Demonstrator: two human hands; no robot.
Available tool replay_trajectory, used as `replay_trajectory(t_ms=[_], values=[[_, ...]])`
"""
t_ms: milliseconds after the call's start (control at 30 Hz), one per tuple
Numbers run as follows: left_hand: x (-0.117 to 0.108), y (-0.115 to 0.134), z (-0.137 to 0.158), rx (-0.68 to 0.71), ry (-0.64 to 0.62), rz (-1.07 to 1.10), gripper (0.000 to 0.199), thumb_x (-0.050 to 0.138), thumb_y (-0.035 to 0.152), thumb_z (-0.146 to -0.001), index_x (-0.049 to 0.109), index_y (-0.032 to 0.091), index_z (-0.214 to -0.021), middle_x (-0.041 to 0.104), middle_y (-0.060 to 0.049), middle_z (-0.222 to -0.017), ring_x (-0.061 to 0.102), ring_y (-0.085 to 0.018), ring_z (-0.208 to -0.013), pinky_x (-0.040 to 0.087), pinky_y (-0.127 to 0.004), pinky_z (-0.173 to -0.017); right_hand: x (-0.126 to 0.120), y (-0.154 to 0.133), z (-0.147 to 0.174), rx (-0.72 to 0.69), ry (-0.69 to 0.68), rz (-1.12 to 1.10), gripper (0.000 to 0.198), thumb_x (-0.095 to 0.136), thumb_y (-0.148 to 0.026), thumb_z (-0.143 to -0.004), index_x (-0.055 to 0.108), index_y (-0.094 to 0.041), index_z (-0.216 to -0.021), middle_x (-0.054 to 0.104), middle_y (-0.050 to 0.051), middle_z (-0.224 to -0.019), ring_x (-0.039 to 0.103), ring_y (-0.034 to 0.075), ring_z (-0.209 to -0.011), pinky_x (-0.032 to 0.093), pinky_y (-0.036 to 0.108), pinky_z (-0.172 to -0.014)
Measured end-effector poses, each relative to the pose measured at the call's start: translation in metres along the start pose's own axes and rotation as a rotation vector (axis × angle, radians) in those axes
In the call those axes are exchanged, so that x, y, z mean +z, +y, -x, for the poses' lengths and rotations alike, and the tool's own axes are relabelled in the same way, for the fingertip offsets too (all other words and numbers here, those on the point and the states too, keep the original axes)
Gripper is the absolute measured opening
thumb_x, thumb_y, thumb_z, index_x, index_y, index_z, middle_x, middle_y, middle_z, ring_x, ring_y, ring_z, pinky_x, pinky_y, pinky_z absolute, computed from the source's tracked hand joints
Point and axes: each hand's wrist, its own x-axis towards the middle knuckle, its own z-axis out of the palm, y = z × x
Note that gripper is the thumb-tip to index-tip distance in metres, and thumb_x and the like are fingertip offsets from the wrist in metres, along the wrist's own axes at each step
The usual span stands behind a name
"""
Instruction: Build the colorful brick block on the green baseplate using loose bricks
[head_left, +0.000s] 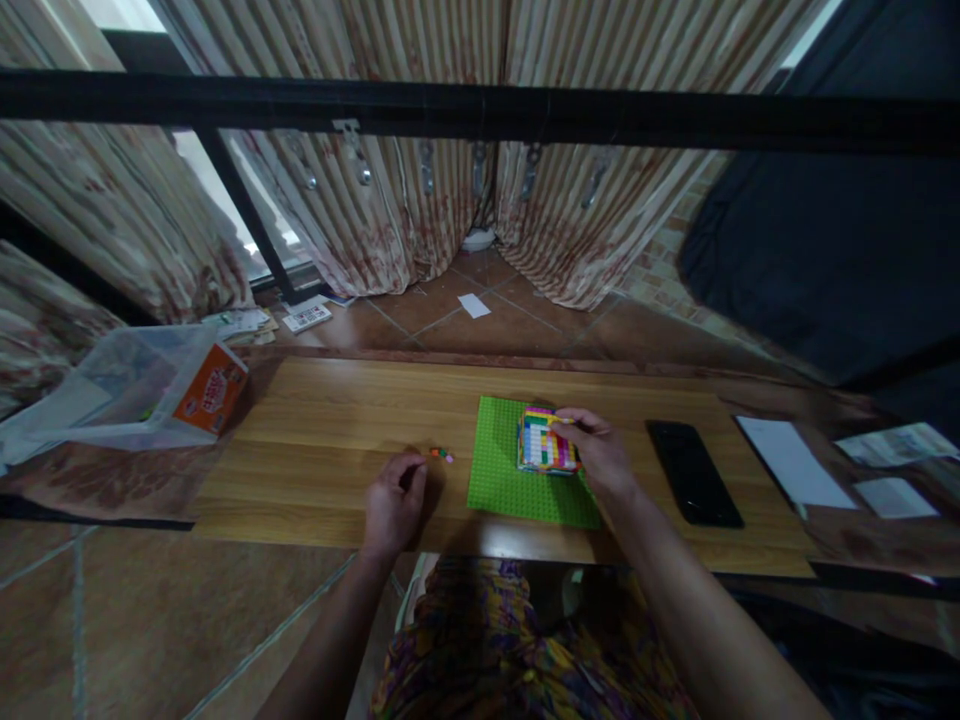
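A green baseplate [501, 478] lies on the wooden table [330, 420] in front of me. On its far right part stands a multicoloured brick block [546, 440]. My right hand [598, 455] rests against the block's right side, with a small yellow piece pinched in its fingertips at the block's top edge. My left hand [394, 502] lies on the table left of the baseplate, fingers curled, close to a few small loose bricks [442, 454].
A black phone [694, 472] lies right of the baseplate, with white papers [795, 462] further right. A clear plastic bag with an orange box [212, 388] sits at the table's left end. Curtains and tiled floor lie beyond the table.
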Motion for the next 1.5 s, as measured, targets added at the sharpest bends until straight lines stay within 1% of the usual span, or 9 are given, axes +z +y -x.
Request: replay_trajectory(t_ms=[300,767,867,967,1067,1200,1267,1367,1500], values=[[0.001,-0.001,0.002,0.029,-0.025,-0.04,0.013,0.053,0.028,-0.086,0.064,0.021,-0.087,0.067,-0.004,-0.09,0.064,-0.018,-0.085,0.05,-0.031,-0.078,0.008,-0.008,0.006,0.046,0.018,-0.066,0.032,0.081,-0.035,-0.053,0.066,-0.021,-0.078,0.067,-0.004,-0.064,0.062,0.016,-0.052,0.051,0.029,-0.05],[0.003,0.001,0.001,0.01,-0.05,-0.081,0.012,0.053,0.024,-0.085,0.064,0.021,-0.087,0.068,-0.004,-0.089,0.064,-0.017,-0.084,0.051,-0.031,-0.077,0.005,-0.005,0.006,0.025,-0.007,-0.009,0.036,0.083,-0.04,-0.052,0.068,-0.02,-0.079,0.067,-0.002,-0.068,0.061,0.016,-0.054,0.051,0.029,-0.051],[0.003,0.002,-0.002,-0.001,-0.056,-0.112,0.014,0.053,0.02,-0.083,0.064,0.022,-0.093,0.068,-0.005,-0.095,0.064,-0.018,-0.086,0.052,-0.031,-0.077,-0.002,-0.003,0.006,-0.055,-0.032,0.07,0.041,0.081,-0.043,-0.056,0.07,-0.021,-0.089,0.07,0.0,-0.079,0.064,0.019,-0.065,0.054,0.035,-0.062],[0.004,0.004,-0.007,0.042,-0.08,-0.175,0.028,0.054,0.016,-0.081,0.062,0.024,-0.106,0.066,-0.006,-0.11,0.064,-0.019,-0.094,0.052,-0.032,-0.082,-0.001,-0.012,0.016,-0.34,0.106,0.284,0.033,0.073,-0.045,-0.068,0.071,-0.021,-0.09,0.07,0.004,-0.092,0.064,0.022,-0.085,0.051,0.041,-0.08],[0.008,0.007,-0.015,0.129,-0.132,-0.254,0.033,0.053,0.014,-0.081,0.061,0.025,-0.111,0.064,-0.006,-0.116,0.061,-0.022,-0.102,0.05,-0.036,-0.09,0.017,-0.025,0.04,-0.581,0.119,0.49,0.023,0.059,-0.04,-0.083,0.071,-0.021,-0.089,0.068,0.006,-0.093,0.061,0.022,-0.091,0.047,0.04,-0.085],[0.012,0.009,-0.025,0.216,-0.224,-0.296,0.023,0.051,0.015,-0.084,0.064,0.025,-0.1,0.066,-0.005,-0.105,0.06,-0.02,-0.099,0.049,-0.032,-0.089,0.06,-0.023,0.074,-0.575,-0.312,0.732,0.018,0.051,-0.027,-0.089,0.068,-0.022,-0.091,0.068,0.006,-0.089,0.062,0.021,-0.085,0.048,0.034,-0.079],[0.013,0.01,-0.029,0.22,-0.256,-0.317,0.016,0.051,0.017,-0.084,0.065,0.023,-0.089,0.065,-0.005,-0.095,0.061,-0.019,-0.091,0.049,-0.031,-0.084,0.083,-0.015,0.082,-0.565,-0.407,0.909,0.019,0.05,-0.02,-0.088,0.067,-0.02,-0.095,0.067,0.008,-0.093,0.061,0.022,-0.089,0.047,0.034,-0.081],[0.012,0.009,-0.031,0.216,-0.281,-0.339,0.016,0.049,0.017,-0.085,0.062,0.021,-0.077,0.063,-0.005,-0.085,0.06,-0.019,-0.084,0.049,-0.029,-0.077,0.109,-0.001,0.082,-0.513,-0.421,1.123,0.019,0.049,-0.017,-0.087,0.066,-0.019,-0.097,0.066,0.01,-0.096,0.06,0.025,-0.095,0.045,0.035,-0.086],[0.012,0.002,-0.029,0.204,-0.224,-0.309,0.018,0.046,0.016,-0.087,0.063,0.021,-0.083,0.064,-0.005,-0.085,0.061,-0.018,-0.08,0.049,-0.028,-0.075,0.129,0.007,0.073,-0.432,-0.429,1.227,0.024,0.041,-0.014,-0.09,0.064,-0.015,-0.096,0.064,0.013,-0.101,0.06,0.025,-0.095,0.044,0.034,-0.084]])
